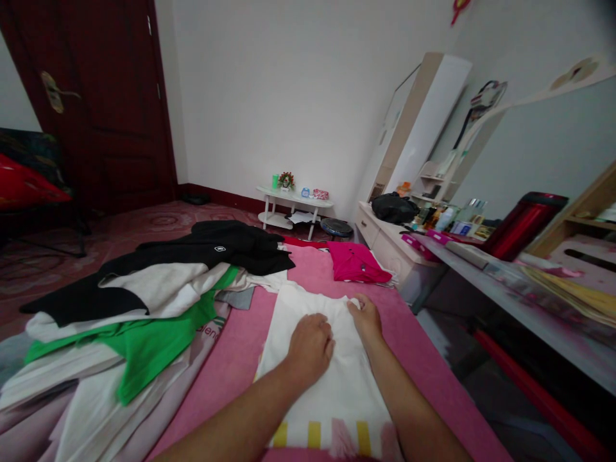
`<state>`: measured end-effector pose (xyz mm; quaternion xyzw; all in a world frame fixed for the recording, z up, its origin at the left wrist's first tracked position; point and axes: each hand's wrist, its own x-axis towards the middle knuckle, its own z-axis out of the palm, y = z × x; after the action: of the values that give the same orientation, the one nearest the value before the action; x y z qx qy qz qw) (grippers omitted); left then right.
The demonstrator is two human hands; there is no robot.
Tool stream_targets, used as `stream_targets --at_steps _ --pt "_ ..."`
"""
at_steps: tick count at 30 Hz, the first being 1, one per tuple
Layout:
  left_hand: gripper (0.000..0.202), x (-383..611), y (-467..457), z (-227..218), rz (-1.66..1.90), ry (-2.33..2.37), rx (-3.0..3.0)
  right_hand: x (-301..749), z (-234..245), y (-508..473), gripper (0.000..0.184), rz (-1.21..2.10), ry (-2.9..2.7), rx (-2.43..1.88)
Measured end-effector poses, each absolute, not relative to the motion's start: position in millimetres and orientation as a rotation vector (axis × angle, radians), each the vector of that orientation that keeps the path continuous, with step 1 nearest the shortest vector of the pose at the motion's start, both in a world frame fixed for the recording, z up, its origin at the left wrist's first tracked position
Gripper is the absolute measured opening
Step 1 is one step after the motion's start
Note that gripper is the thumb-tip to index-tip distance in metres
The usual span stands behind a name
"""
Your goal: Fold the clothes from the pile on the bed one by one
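A white garment [332, 385] with yellow and pink stripes along its near hem lies flat on the pink bed cover [231, 366]. My left hand [310, 345] rests on the middle of the garment with fingers curled into a loose fist. My right hand [366, 317] is at the garment's far right edge, its fingers pinched on the white cloth. Both forearms reach in from the bottom of the view.
A heap of clothes lies on the left: a black garment [212, 247], white pieces, a green shirt [149, 340]. A folded magenta shirt [359, 262] sits at the bed's far end. A cluttered dresser [409, 247] and shelf stand right; a small white table [293, 205] is by the wall.
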<state>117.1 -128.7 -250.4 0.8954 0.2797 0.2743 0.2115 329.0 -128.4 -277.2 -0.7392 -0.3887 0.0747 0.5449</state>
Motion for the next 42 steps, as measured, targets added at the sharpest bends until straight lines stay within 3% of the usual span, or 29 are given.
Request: stream_targets --at_steps 6,10,14,19,25,29,34,39,42 --pt "0.016 115 -103 -251 0.803 0.906 2.35 306 -282 -135 0.048 0.097 -0.902 -1.715" --pt "0.043 114 -70 -244 0.972 1.079 2.367 300 -275 -144 0.039 0.114 -0.961 -1.625" --pt "0.061 115 -44 -248 0.889 1.188 2.429 295 -266 -148 0.03 0.206 -1.056 -1.587" --pt "0.048 114 -42 -248 0.864 1.195 2.447 291 -265 -149 0.025 0.249 -1.159 -1.642" --pt "0.016 110 -48 -242 0.891 1.111 2.537 305 -269 -151 0.028 -0.207 -1.022 -1.884" --pt "0.017 109 -48 -243 0.926 0.994 2.635 313 -269 -151 0.034 -0.438 -1.104 -1.823" --pt "0.02 109 -51 -245 0.927 0.911 2.706 299 -266 -147 0.034 -0.267 -1.445 -1.694" --pt "0.021 108 -50 -246 0.936 0.877 2.709 289 -262 -146 0.057 -0.294 -1.644 -1.874" --pt "0.021 107 -51 -245 0.971 0.871 2.68 290 -260 -148 0.052 -0.304 -1.635 -1.929"
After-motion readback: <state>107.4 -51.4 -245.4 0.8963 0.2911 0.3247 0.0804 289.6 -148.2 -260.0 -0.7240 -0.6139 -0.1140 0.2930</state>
